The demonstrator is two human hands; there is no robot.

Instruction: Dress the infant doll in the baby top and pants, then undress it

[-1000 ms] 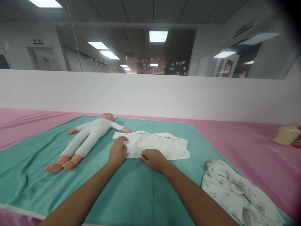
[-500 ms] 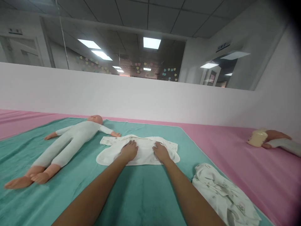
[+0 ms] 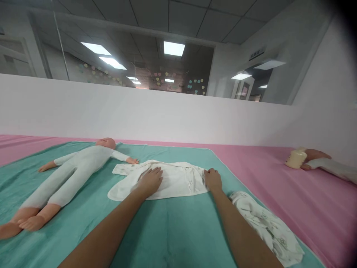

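Observation:
A white baby shirt (image 3: pixel 178 180) lies spread on the green towel (image 3: pixel 173 227), its printed left sleeve sticking out toward the doll. My left hand (image 3: pixel 151 181) rests on the shirt left of its middle, fingers stretched out flat. At the shirt's right edge, by the right sleeve, my right hand (image 3: pixel 213 180) has its fingers curled in on the fabric, and the sleeve end is hidden behind it. The cloth is wrinkled just left of that hand. A baby doll (image 3: pixel 83 163) in a pale suit lies on its back to the left, one hand near the left sleeve.
A crumpled white printed garment (image 3: pixel 267 227) lies on the towel's right edge. Farther right, a cream bottle (image 3: pixel 295 158) stands on the pink cover (image 3: pixel 264 167) beside part of another doll (image 3: pixel 331 167). A white wall (image 3: pixel 167 115) with windows rises behind.
My right hand has slid right from the shirt's middle to its right edge and curled its fingers there. My left hand stays on the shirt. The view has shifted slightly right.

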